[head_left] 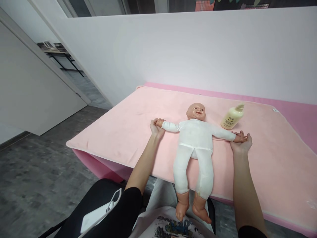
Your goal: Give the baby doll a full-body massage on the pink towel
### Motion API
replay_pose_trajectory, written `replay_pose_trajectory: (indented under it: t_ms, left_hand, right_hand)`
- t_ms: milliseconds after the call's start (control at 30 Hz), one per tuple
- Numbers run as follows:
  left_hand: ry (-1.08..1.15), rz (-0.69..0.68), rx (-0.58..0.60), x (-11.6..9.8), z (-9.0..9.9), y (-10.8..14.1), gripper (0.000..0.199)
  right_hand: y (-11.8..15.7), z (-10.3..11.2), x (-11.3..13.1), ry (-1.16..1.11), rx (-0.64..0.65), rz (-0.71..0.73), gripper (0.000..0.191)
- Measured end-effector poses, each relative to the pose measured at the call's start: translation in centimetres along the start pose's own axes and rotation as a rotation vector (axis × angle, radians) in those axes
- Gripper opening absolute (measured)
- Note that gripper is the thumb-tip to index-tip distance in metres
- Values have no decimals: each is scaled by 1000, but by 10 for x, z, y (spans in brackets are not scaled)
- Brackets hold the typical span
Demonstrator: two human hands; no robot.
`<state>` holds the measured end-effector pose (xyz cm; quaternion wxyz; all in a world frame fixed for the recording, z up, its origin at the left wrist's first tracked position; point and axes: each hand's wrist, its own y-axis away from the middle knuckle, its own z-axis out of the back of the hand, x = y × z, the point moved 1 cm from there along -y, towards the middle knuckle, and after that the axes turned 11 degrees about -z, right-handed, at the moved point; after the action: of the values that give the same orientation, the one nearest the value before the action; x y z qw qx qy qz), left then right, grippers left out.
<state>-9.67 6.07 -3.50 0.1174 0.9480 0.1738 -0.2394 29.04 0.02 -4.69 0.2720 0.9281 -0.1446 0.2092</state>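
Observation:
A baby doll (195, 134) with a white cloth body lies on its back, its head toward the wall and its feet over the table's near edge. Both its arms are stretched out sideways. My left hand (157, 127) is closed round the doll's hand at the left. At the right, my right hand (242, 143) holds the doll's other hand from below, palm up, with the doll's fingers lying across it. A pale yellow pump bottle (232, 117) leans a little on the blanket, just above the doll's arm on the right.
A light pink blanket (119, 125) covers the table over a darker pink cloth (302, 122). Behind it stands a white wall (188, 53) with a window opening above. A white door (37, 79) and grey floor are at the left. A white device with a cable (95, 216) rests near my left arm.

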Motion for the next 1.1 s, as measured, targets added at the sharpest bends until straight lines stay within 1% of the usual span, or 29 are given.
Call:
replay_pose_trajectory:
  t_ms: [200,333,467,667,833,900,967,1033,1100]
  left_hand:
    - [-28,-17,-32,2,0,1,3]
    - [-47,-9,-32,2,1,0,2]
    - [-21,-18,-18,2,2,-1,3]
    - [3,-45,-39,3,1,0,2]
    - [-3,-32,-29,3,0,0,2]
    - [-22,-43,-10,2,0,-1,2]
    - [-60,-91,0,-3,1,-3,4]
    - [-123,-137,-34,-9,3,-7,7]
    - [-182,-151,-88,-16,5,-10,10]
  right_hand:
    - [-4,4,0,3,20,8,28]
    - [-6,5,0,26,45,29,25]
    - [-2,3,0,8,12,15,26]
    - [2,-2,1,-4,-21,-4,26]
    - [2,-2,-1,-30,-8,1,24]
    - [2,-1,-1,-32,2,11,22]
    - [0,0,-1,-21,1,13,21]
    - [-2,2,0,4,5,22,20]
    - [-5,3,0,34,14,56,19]
